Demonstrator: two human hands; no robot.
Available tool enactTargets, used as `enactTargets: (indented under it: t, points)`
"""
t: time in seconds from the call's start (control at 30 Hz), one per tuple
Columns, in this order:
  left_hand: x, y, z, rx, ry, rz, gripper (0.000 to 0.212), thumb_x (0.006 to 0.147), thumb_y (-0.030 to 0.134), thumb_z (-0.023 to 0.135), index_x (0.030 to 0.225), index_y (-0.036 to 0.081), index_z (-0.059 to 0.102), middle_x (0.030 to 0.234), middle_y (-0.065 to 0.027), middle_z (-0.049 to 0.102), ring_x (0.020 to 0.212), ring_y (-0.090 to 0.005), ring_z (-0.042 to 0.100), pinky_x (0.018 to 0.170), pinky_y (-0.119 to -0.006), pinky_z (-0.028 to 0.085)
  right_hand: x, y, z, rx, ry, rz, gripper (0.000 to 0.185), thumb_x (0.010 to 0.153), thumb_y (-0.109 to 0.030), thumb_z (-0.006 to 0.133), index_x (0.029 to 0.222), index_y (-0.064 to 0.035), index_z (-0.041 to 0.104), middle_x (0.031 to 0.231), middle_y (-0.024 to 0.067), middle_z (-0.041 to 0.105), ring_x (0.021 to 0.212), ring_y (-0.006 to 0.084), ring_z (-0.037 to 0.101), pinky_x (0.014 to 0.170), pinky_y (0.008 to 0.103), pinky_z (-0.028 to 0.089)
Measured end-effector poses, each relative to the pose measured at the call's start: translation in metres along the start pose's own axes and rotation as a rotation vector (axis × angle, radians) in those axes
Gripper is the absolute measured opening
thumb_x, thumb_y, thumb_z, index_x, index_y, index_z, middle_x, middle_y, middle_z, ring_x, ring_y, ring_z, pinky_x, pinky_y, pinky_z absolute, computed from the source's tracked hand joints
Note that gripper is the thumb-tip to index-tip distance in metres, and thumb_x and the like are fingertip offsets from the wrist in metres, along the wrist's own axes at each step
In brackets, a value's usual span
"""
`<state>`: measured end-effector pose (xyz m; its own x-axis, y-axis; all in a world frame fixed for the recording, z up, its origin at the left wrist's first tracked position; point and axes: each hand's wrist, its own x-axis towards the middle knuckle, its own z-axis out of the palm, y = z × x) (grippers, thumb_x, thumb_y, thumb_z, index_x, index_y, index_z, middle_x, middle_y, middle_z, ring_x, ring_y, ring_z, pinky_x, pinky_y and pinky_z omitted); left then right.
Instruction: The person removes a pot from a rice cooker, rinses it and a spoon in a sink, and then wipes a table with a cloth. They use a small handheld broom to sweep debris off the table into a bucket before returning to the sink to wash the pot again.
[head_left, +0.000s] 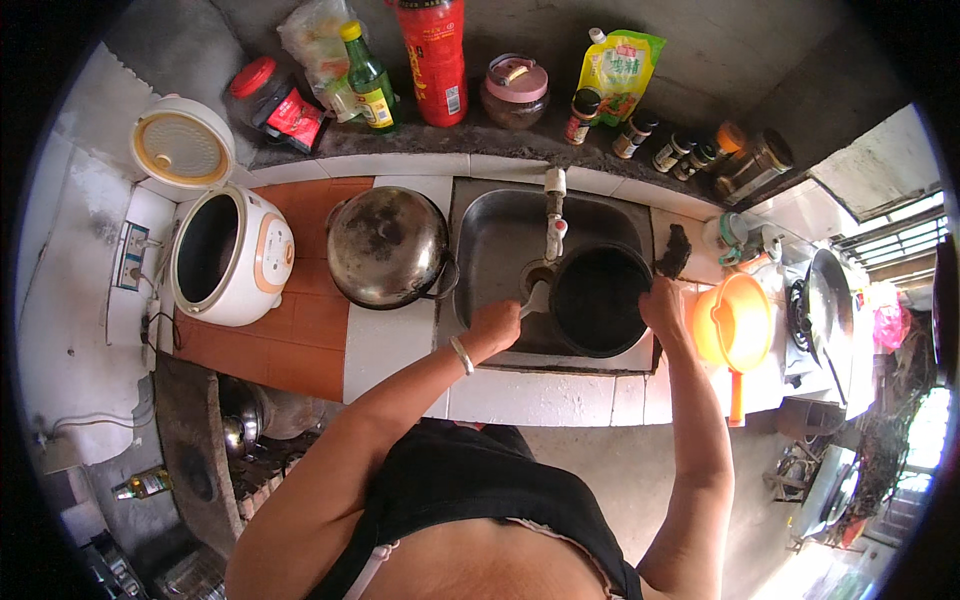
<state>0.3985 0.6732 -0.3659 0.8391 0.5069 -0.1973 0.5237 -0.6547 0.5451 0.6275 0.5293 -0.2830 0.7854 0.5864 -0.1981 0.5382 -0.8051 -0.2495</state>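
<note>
My left hand (495, 325) grips the handle of a pale utensil (535, 298), likely a rice paddle or spoon, over the drain side of the steel sink (487, 225). A dark round inner pot (602, 300) is at the sink's right side, its inside looking black. My right hand (663, 306) holds the pot's right rim. The tap (555, 217) stands just behind the pot. On the left, the white rice cooker (251, 255) has its lid (182, 141) raised, and its inside is dark.
A lidded steel pan (388, 247) stands left of the sink. An orange dipper (731, 322) and a dark scrubber (673, 251) lie to the right, with a wok (829, 307) on a stove beyond. Bottles, jars and a seasoning pouch (619, 71) line the ledge (480, 141) behind.
</note>
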Motion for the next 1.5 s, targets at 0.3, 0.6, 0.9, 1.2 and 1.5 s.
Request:
enactTargets:
  t: [0.3, 0.6, 0.9, 1.2, 1.5]
  points:
    - [0.018, 0.014, 0.021, -0.009, -0.020, 0.075, 0.016, 0.073, 0.012, 0.046, 0.074, 0.001, 0.059, 0.075, -0.0187, 0.059, 0.069, -0.0355, 0.058, 0.059, -0.044, 0.046, -0.009, -0.027, -0.016, -0.177, 0.160, -0.067, 0.023, 0.076, -0.012, 0.046, 0.096, -0.0011, 0.050, 0.090, 0.0233, 0.057, 0.080, 0.0392, 0.056, 0.070, 0.0465, 0.045]
    - [0.018, 0.010, 0.001, 0.119, 0.099, 0.209, 0.014, 0.072, 0.009, 0.048, 0.070, 0.001, 0.059, 0.067, -0.0165, 0.060, 0.064, -0.0324, 0.059, 0.053, -0.042, 0.048, -0.012, -0.041, -0.042, -0.295, 0.224, -0.067, 0.027, 0.078, -0.007, 0.041, 0.103, 0.0004, 0.044, 0.102, 0.0215, 0.053, 0.081, 0.0387, 0.057, 0.070, 0.0463, 0.046]
    - [-0.009, 0.007, -0.072, 0.182, 0.091, 0.148, 0.012, 0.072, 0.006, 0.047, 0.070, 0.001, 0.058, 0.068, -0.0181, 0.059, 0.066, -0.0336, 0.060, 0.056, -0.041, 0.048, -0.005, -0.034, -0.026, -0.241, 0.314, -0.141, 0.044, 0.076, 0.000, 0.042, 0.119, -0.0006, 0.033, 0.125, 0.0179, 0.035, 0.077, 0.0373, 0.058, 0.068, 0.0422, 0.048]
    - [-0.070, -0.016, -0.124, -0.131, 0.254, 0.058, 0.008, 0.081, 0.010, 0.047, 0.080, 0.002, 0.050, 0.067, -0.0182, 0.056, 0.064, -0.0356, 0.055, 0.055, -0.043, 0.042, -0.002, 0.056, 0.042, 0.464, 0.203, 0.257, 0.019, 0.065, -0.012, 0.050, 0.071, 0.0060, 0.056, 0.061, 0.0207, 0.056, 0.054, 0.0315, 0.058, 0.049, 0.0399, 0.045]
    - [-0.084, -0.024, -0.137, 0.131, 0.252, 0.352, 0.007, 0.076, 0.001, 0.048, 0.082, 0.001, 0.052, 0.066, -0.0136, 0.057, 0.059, -0.0267, 0.058, 0.048, -0.037, 0.045, -0.050, 0.064, 0.088, 1.491, -0.156, 0.511, 0.010, 0.068, -0.004, 0.049, 0.078, -0.0036, 0.050, 0.058, 0.0028, 0.045, 0.039, 0.0113, 0.040, 0.029, 0.0211, 0.025]
